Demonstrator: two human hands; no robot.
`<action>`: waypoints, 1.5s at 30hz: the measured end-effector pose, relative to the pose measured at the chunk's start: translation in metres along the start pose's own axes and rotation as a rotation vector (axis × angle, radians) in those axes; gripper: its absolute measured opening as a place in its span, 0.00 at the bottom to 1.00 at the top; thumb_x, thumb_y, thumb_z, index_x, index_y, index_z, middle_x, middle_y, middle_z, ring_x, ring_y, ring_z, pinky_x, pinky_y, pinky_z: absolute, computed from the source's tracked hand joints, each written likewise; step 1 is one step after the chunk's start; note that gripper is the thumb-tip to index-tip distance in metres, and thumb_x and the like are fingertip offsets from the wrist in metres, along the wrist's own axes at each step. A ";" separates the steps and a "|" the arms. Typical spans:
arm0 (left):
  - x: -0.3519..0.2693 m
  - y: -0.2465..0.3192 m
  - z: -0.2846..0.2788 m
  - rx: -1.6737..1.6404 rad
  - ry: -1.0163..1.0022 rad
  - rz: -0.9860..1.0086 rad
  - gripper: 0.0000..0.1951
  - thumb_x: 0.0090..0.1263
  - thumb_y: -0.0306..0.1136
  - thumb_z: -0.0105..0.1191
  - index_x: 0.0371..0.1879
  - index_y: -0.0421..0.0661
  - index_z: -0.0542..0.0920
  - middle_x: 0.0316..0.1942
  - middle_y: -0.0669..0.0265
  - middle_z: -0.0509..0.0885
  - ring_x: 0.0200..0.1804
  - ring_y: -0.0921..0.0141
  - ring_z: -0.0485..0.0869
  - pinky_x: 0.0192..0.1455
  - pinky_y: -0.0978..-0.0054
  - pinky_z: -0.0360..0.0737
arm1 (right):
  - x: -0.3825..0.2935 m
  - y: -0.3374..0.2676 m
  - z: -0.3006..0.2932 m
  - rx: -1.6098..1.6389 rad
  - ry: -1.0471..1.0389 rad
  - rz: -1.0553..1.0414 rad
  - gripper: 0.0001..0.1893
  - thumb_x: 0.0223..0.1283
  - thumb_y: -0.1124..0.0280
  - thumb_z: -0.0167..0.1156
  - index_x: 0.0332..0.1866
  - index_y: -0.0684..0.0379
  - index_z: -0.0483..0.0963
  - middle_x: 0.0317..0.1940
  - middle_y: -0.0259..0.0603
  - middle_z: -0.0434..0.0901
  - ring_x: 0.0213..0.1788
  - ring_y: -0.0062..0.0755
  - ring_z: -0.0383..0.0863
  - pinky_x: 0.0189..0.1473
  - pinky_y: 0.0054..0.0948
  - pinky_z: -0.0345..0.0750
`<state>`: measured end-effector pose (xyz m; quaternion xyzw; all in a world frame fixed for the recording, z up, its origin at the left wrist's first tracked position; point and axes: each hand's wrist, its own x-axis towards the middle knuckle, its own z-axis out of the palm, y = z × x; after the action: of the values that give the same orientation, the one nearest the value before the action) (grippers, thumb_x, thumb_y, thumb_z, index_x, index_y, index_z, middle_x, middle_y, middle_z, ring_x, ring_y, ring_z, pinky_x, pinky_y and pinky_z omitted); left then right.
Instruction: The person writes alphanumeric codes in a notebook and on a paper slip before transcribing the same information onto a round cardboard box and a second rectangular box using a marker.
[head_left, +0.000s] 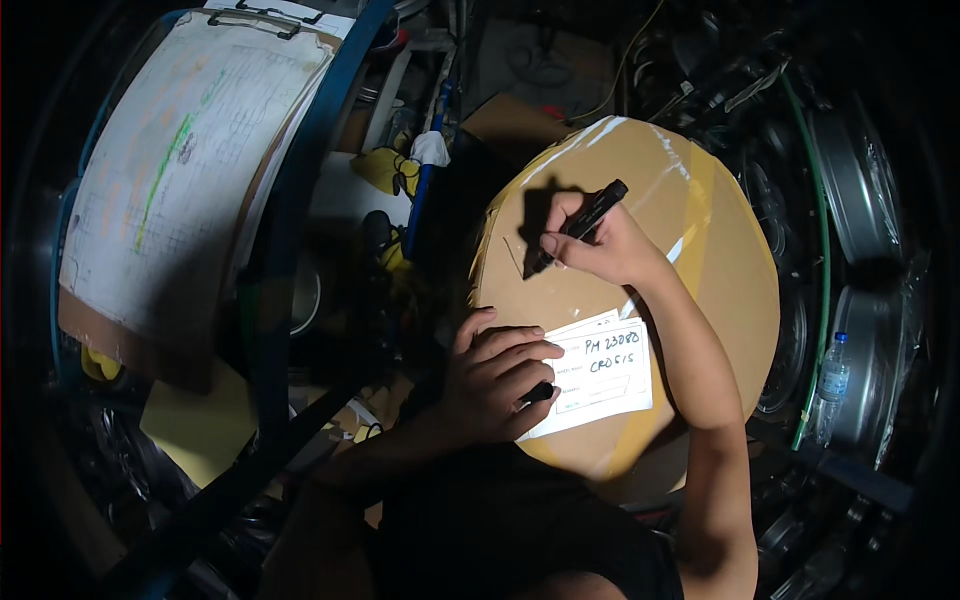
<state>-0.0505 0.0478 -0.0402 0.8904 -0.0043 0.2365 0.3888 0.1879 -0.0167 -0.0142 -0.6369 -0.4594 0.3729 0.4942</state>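
In my right hand (600, 240) is a black marker (596, 210), gripped like a pen. Its tip meets the top of a round cardboard-wrapped package (720, 300) at the end of a short dark line. Clear and yellowish tape crosses the cardboard. My left hand (502, 375) rests at the package's near left side, fingers over the edge of some white paper labels (607, 390) that bear print and handwriting. A black marker cap (538, 392) is held between its thumb and fingers.
Papers on a clipboard (187, 150) lie to the left beside a blue metal frame (300, 187). Yellow-and-black gloves (386, 171) sit beyond it. Along the right are metal wheel rims (862, 360), a green bar (821, 262) and a plastic water bottle (832, 382).
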 end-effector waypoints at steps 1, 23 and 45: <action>0.000 -0.001 0.000 -0.004 0.008 0.003 0.05 0.57 0.36 0.62 0.23 0.55 0.78 0.44 0.75 0.89 0.56 0.71 0.82 0.71 0.54 0.56 | -0.001 -0.001 -0.001 0.078 -0.086 0.102 0.04 0.64 0.76 0.64 0.33 0.62 0.76 0.24 0.27 0.77 0.29 0.13 0.73 0.33 0.18 0.69; 0.000 -0.003 0.003 -0.059 0.101 0.015 0.05 0.51 0.27 0.58 0.20 0.54 0.77 0.37 0.76 0.89 0.49 0.70 0.84 0.68 0.56 0.60 | 0.005 -0.005 -0.002 0.093 0.202 0.082 0.06 0.66 0.73 0.64 0.34 0.61 0.76 0.23 0.26 0.77 0.26 0.11 0.72 0.29 0.17 0.68; -0.001 -0.005 0.006 -0.021 0.063 0.010 0.02 0.51 0.31 0.57 0.21 0.51 0.78 0.35 0.74 0.88 0.48 0.69 0.83 0.69 0.58 0.59 | 0.006 0.017 -0.034 0.129 0.326 -0.018 0.04 0.65 0.73 0.63 0.40 0.62 0.79 0.28 0.32 0.81 0.28 0.13 0.76 0.30 0.16 0.69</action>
<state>-0.0477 0.0474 -0.0473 0.8783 0.0012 0.2663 0.3972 0.2246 -0.0225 -0.0225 -0.6517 -0.3542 0.2889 0.6053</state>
